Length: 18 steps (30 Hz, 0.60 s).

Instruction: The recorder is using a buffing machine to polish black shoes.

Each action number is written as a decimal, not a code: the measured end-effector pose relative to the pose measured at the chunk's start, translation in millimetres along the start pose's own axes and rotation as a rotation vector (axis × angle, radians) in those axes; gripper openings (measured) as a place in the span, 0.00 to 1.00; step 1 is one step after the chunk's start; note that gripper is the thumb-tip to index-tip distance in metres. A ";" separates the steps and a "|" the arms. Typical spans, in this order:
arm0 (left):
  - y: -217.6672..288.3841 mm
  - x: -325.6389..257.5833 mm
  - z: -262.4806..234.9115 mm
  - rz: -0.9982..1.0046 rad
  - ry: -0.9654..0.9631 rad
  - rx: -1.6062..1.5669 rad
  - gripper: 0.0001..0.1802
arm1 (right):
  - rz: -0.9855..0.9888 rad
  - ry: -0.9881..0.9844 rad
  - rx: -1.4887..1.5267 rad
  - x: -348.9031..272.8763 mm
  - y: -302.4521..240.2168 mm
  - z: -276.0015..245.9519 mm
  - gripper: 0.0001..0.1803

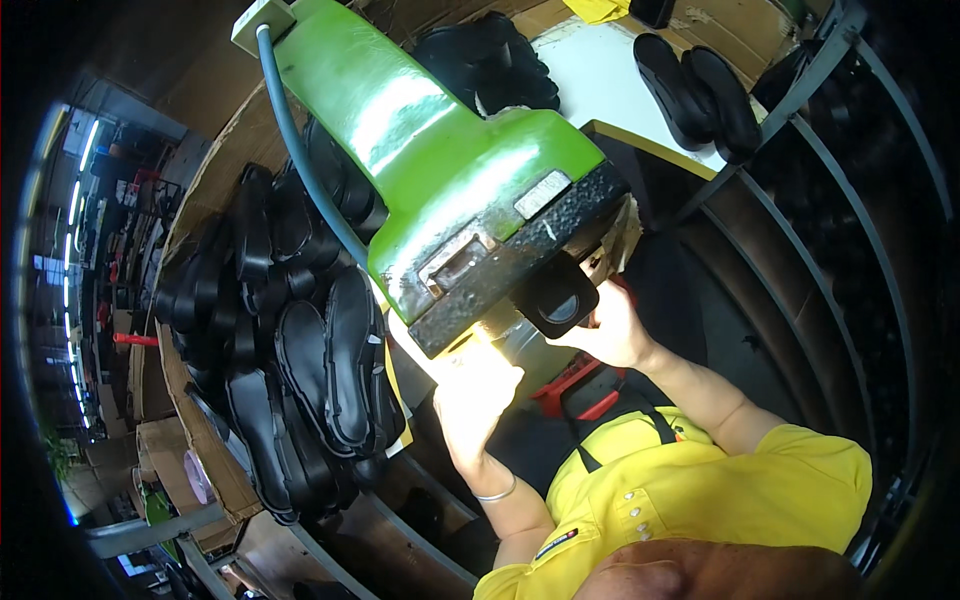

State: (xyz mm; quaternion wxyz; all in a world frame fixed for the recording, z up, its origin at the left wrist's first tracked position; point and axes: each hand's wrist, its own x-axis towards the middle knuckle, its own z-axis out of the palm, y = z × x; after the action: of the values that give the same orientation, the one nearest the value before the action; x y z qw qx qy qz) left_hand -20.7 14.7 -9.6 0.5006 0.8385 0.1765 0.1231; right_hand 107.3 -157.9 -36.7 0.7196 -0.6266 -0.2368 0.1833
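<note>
A green machine head (pixel 470 180) with a rough black lower edge reaches in from the top, hiding part of the work below it. My left hand (pixel 475 385), washed out by bright light, is under its near left side with curled fingers; what they grip is hidden. To the right, my right hand (pixel 612 325) is closed beside a black squared block (pixel 557 295) with rounded corners. Its thumb points toward the block and its other fingers go out of sight. Whether the block belongs to the machine or is held, I cannot tell.
Several black shoe soles (pixel 350 365) are piled in a cardboard box on the left. More black soles (pixel 690 90) lie on a white board (pixel 590 80) at the far right. A blue-grey cable (pixel 300 150) runs along the machine. Metal rack bars (pixel 840 190) curve down the right side.
</note>
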 end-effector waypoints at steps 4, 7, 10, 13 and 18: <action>-17.4 -10.6 13.1 -0.107 -0.011 -0.268 0.16 | -0.028 -0.055 -0.174 5.6 -13.9 -2.9 0.23; -29.9 -15.0 34.5 0.011 0.048 -0.198 0.20 | -0.038 -0.080 -0.206 5.2 -15.7 3.7 0.24; -42.1 -2.4 60.4 0.159 0.176 0.094 0.23 | -0.121 -0.054 -0.239 2.7 -16.6 0.9 0.24; -27.9 13.7 69.9 0.206 0.143 0.153 0.20 | 0.034 0.022 0.111 -6.2 9.0 -16.5 0.22; -16.0 32.8 64.0 0.386 0.201 0.366 0.16 | 0.063 0.001 0.313 -24.6 19.3 -18.3 0.23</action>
State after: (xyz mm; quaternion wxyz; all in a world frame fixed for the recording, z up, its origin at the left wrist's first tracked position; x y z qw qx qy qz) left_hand 30.9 -15.5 -52.7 0.2879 0.9167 0.0819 0.2648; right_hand 98.2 -183.8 -60.4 0.8023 -0.5141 -0.1851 0.2403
